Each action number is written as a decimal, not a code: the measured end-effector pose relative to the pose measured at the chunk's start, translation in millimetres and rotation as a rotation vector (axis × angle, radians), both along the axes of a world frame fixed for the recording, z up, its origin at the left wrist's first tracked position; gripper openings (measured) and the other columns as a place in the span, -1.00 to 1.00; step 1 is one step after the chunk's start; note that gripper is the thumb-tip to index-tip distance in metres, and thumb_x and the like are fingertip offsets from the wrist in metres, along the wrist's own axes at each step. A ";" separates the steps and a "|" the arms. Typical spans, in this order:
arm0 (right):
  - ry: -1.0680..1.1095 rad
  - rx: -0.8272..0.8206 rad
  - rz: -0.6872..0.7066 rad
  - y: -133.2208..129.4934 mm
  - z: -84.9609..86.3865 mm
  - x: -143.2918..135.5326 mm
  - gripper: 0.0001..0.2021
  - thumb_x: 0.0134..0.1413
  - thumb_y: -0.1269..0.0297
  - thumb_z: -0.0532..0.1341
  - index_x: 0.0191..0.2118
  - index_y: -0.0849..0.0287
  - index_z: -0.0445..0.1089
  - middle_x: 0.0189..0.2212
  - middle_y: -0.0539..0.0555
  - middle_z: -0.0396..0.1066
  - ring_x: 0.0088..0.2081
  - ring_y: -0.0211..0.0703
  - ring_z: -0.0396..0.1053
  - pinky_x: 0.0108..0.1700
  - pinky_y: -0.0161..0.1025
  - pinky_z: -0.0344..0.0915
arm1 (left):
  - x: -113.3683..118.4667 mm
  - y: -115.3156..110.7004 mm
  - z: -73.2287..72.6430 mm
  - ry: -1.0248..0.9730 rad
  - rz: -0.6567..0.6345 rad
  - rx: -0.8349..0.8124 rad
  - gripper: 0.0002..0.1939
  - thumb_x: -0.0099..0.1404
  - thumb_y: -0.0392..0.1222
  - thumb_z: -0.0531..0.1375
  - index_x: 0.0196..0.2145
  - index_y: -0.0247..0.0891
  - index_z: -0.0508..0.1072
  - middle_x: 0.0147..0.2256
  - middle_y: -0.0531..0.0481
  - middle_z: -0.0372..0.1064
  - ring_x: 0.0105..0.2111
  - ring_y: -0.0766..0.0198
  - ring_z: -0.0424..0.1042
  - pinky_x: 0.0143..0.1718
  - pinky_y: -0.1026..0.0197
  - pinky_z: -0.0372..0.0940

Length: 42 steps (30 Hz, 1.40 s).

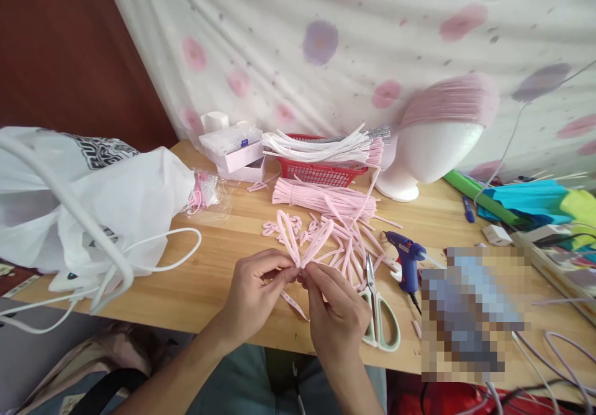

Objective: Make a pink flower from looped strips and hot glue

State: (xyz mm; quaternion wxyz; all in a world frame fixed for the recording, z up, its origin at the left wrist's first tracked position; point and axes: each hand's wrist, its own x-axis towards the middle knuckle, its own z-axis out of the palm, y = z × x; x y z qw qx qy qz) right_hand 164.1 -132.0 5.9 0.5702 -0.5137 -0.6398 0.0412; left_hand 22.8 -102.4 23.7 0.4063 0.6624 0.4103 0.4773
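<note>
A pink pipe cleaner [318, 241] bent into two upright loops, like bunny ears, is pinched at its base between both hands. My left hand [261, 291] grips it from the left with thumb and forefinger. From the right, my right hand [336, 308] pinches the same spot, so the join between the loops is hidden by fingertips. Just beyond lie loose pink pipe cleaner pieces [347, 247] and small twisted pink loops [274, 225]. Scissors [372, 287] with pale green handles rest beside my right hand. Part of a measuring tape [294, 305] shows below the fingers.
A blue glue gun [407, 258] stands right of the scissors. Behind are a pink bundle [321, 199], a red basket [316, 173] of pipe cleaners and a white foam head [437, 148]. White bags [153, 185] and a thick white cable [69, 207] crowd the left; a blurred-out area [470, 315] lies right.
</note>
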 end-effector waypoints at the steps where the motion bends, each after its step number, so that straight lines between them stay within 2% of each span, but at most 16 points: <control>1: -0.002 0.000 0.001 -0.1 -0.2 0.2 -0.81 0.25 0.47 0.21 -0.23 0.12 0.59 -0.34 0.07 0.61 -0.35 -0.18 0.57 -0.30 -0.28 0.54 | 0.2 0.0 -0.7 0.002 0.002 0.000 -0.74 0.37 -0.20 0.23 -0.47 -0.26 0.55 -0.43 -0.02 0.49 -0.41 0.30 0.46 -0.35 0.35 0.33; 13: 0.016 -0.027 -0.002 0.8 -3.8 -3.1 -0.79 0.26 0.46 0.18 -0.24 0.12 0.58 -0.33 0.08 0.61 -0.36 -0.17 0.57 -0.32 -0.27 0.53 | 1.0 1.6 -3.1 0.001 0.012 -0.036 -0.76 0.35 -0.18 0.24 -0.46 -0.26 0.57 -0.42 -0.05 0.52 -0.42 0.28 0.47 -0.33 0.32 0.38; 16: 0.001 -0.017 -0.035 -3.0 2.3 2.1 -0.81 0.26 0.45 0.19 -0.23 0.14 0.57 -0.36 0.06 0.60 -0.42 -0.21 0.54 -0.37 -0.30 0.48 | 1.7 1.2 -4.8 -0.084 -0.004 -0.137 -0.77 0.34 -0.12 0.26 -0.42 -0.29 0.58 -0.37 -0.08 0.54 -0.39 0.26 0.50 -0.33 0.31 0.41; 19: -0.090 -0.089 -0.129 -6.4 7.4 14.8 -0.84 0.27 0.39 0.20 -0.23 0.16 0.56 -0.41 0.06 0.59 -0.48 -0.23 0.51 -0.41 -0.33 0.40 | 0.9 1.0 -6.3 -0.185 -0.007 -0.276 -0.75 0.32 -0.06 0.28 -0.35 -0.32 0.57 -0.40 -0.07 0.54 -0.41 0.26 0.52 -0.34 0.29 0.46; 21: -0.201 -0.180 -0.169 -5.2 3.8 22.6 -0.82 0.28 0.36 0.19 -0.27 0.17 0.56 -0.42 0.07 0.60 -0.47 -0.20 0.52 -0.42 -0.32 0.36 | 0.2 1.1 -6.5 -0.227 0.001 -0.328 -0.73 0.32 -0.03 0.27 -0.33 -0.32 0.56 -0.45 -0.05 0.53 -0.43 0.27 0.52 -0.36 0.29 0.48; 26: -0.415 -0.380 -0.186 5.2 -22.8 21.0 -0.70 0.26 0.37 0.12 -0.45 0.16 0.53 -0.55 0.06 0.52 -0.54 -0.17 0.44 -0.47 -0.29 0.18 | 2.0 1.7 -4.9 -0.284 0.026 -0.345 -0.70 0.28 0.02 0.30 -0.37 -0.33 0.51 -0.48 -0.02 0.50 -0.48 0.29 0.51 -0.39 0.28 0.50; 28: -0.406 -0.391 -0.193 4.6 -26.8 17.4 -0.70 0.27 0.34 0.12 -0.45 0.17 0.51 -0.54 0.06 0.51 -0.54 -0.19 0.41 -0.46 -0.29 0.16 | 2.5 1.8 -5.0 -0.286 0.040 -0.346 -0.68 0.24 0.04 0.33 -0.38 -0.33 0.51 -0.49 -0.01 0.49 -0.48 0.28 0.52 -0.39 0.27 0.51; 30: -0.339 -0.362 -0.216 -2.3 -23.1 19.8 -0.72 0.29 0.26 0.14 -0.40 0.18 0.51 -0.51 0.05 0.50 -0.57 -0.23 0.36 -0.45 -0.30 0.16 | 1.2 2.1 -5.9 -0.281 0.059 -0.350 -0.67 0.20 0.04 0.35 -0.38 -0.33 0.52 -0.47 -0.02 0.50 -0.46 0.26 0.53 -0.38 0.24 0.52; 32: -0.250 -0.315 -0.295 -13.6 -15.3 32.8 -0.72 0.29 0.15 0.16 -0.39 0.16 0.48 -0.53 0.02 0.45 -0.59 -0.25 0.30 -0.45 -0.29 0.16 | -1.8 2.9 -7.6 -0.273 0.074 -0.346 -0.67 0.19 0.04 0.36 -0.37 -0.34 0.54 -0.46 -0.04 0.52 -0.44 0.23 0.55 -0.36 0.22 0.53; 34: -0.192 -0.305 -0.434 -24.0 -8.7 56.7 -0.69 0.27 0.06 0.18 -0.40 0.15 0.44 -0.55 0.02 0.41 -0.55 -0.20 0.32 -0.43 -0.27 0.18 | -5.5 4.1 -9.5 -0.261 0.081 -0.335 -0.68 0.19 0.03 0.36 -0.36 -0.34 0.57 -0.45 -0.06 0.53 -0.42 0.21 0.55 -0.33 0.21 0.53; 36: -0.173 -0.304 -0.639 -27.8 -6.1 87.7 -0.67 0.22 -0.01 0.20 -0.23 0.19 0.46 -0.36 0.14 0.49 -0.44 -0.10 0.39 -0.34 -0.19 0.25 | -8.5 5.1 -11.3 -0.250 0.087 -0.328 -0.69 0.19 0.01 0.36 -0.35 -0.35 0.59 -0.46 -0.07 0.54 -0.43 0.21 0.54 -0.33 0.21 0.53; 38: -0.273 -0.329 -0.770 -22.8 -6.0 119.0 -0.55 0.16 -0.06 0.20 -0.07 0.26 0.46 -0.18 0.32 0.50 -0.19 0.16 0.42 -0.15 -0.04 0.28 | -9.7 5.3 -12.7 -0.245 0.091 -0.324 -0.70 0.19 0.00 0.36 -0.36 -0.35 0.59 -0.47 -0.07 0.54 -0.45 0.23 0.53 -0.35 0.23 0.51; 39: -0.315 -0.363 -0.804 -17.6 -5.9 132.6 -0.51 0.13 -0.08 0.20 -0.05 0.28 0.46 -0.13 0.37 0.49 -0.09 0.26 0.40 -0.10 0.02 0.26 | -9.6 4.9 -13.4 -0.247 0.090 -0.319 -0.70 0.20 0.00 0.35 -0.36 -0.35 0.59 -0.48 -0.05 0.53 -0.45 0.24 0.51 -0.36 0.25 0.50; 40: -0.336 -0.421 -0.825 -11.3 -5.1 144.2 -0.49 0.09 -0.10 0.21 -0.09 0.29 0.48 -0.15 0.40 0.50 -0.09 0.31 0.39 -0.10 0.05 0.25 | -9.2 4.3 -14.1 -0.251 0.085 -0.314 -0.71 0.21 -0.01 0.35 -0.37 -0.35 0.58 -0.49 -0.04 0.51 -0.46 0.26 0.50 -0.38 0.27 0.48; 42: -0.334 -0.583 -0.792 2.2 -1.5 160.2 -0.52 0.03 -0.13 0.24 -0.22 0.25 0.51 -0.30 0.35 0.53 -0.22 0.26 0.41 -0.21 0.00 0.25 | -8.0 2.5 -15.7 -0.260 0.057 -0.313 -0.72 0.26 -0.01 0.32 -0.37 -0.33 0.55 -0.51 -0.01 0.47 -0.49 0.30 0.47 -0.43 0.32 0.44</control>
